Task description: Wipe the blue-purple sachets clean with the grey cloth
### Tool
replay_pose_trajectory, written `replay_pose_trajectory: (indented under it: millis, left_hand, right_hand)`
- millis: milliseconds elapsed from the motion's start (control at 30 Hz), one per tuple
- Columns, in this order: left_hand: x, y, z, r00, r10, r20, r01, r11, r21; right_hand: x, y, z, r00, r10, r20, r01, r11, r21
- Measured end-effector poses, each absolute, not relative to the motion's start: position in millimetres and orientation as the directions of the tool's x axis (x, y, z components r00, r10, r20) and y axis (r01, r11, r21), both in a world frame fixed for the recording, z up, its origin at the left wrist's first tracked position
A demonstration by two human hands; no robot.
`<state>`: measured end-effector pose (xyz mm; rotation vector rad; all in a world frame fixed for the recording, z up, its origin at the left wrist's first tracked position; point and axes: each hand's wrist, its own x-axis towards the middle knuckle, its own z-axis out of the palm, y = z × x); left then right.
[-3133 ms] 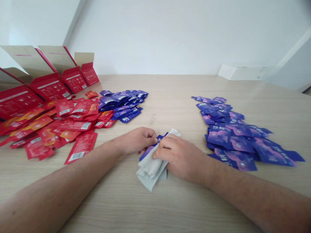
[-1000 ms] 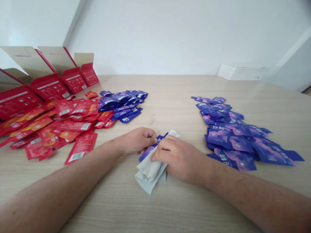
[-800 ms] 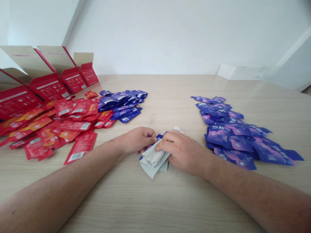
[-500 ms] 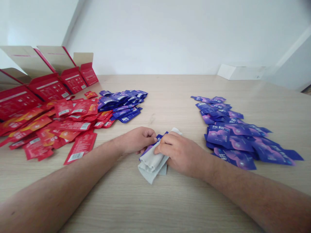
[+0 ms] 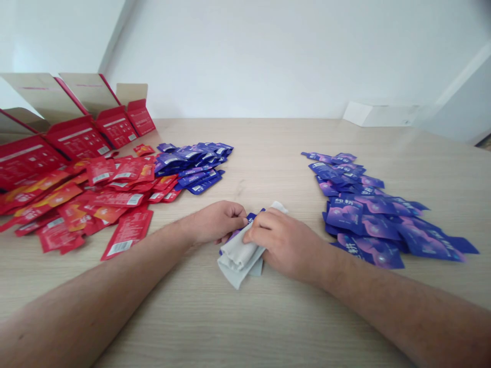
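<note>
The left hand [image 5: 223, 222] pinches a flat blue-purple sachet [image 5: 251, 216] between its fingers. The right hand [image 5: 289, 244] has its fingers clamped on a folded white fabric cloth [image 5: 238, 253] covering part of it.

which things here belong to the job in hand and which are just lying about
In use:
white cloth, in the right hand
purple packet, partly under it, held by the left hand
left purple pile and right purple pile, likely, by colour

Lying about, apparently:
red packets
red boxes
white box
</note>
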<state>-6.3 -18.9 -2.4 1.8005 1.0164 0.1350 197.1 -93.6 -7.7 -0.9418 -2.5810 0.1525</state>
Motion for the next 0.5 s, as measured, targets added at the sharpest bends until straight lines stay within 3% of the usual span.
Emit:
replay_pose_trajectory:
  millis: [133,300,367,500]
  left_hand:
    - [-6.4,-19.6,-4.0,0.636,0.687,-0.353,0.583,-0.127,0.802]
    - [-8.5,-14.6,-5.8,0.624,0.764,-0.165,0.543,-0.272,0.795]
    - [-11.6,-9.5,-0.8,0.597,0.797,-0.084,0.588,-0.364,0.722]
    - [-19.0,-1.3,18.4,0.55,0.835,0.021,0.733,-0.495,0.466]
  right_hand:
    - [195.1,-95.5,-8.0,-0.735,0.595,0.324,0.548,0.804,-0.232]
    - [209.9,-81.2,-5.0,-0.519,0.694,0.499,0.593,0.713,-0.374]
    - [215.5,-76.7,-1.6,-0.431,0.708,0.559,0.592,0.69,-0.417]
    - [220.7,-72.9,4.1,-0.351,0.692,0.631,0.593,0.686,-0.422]
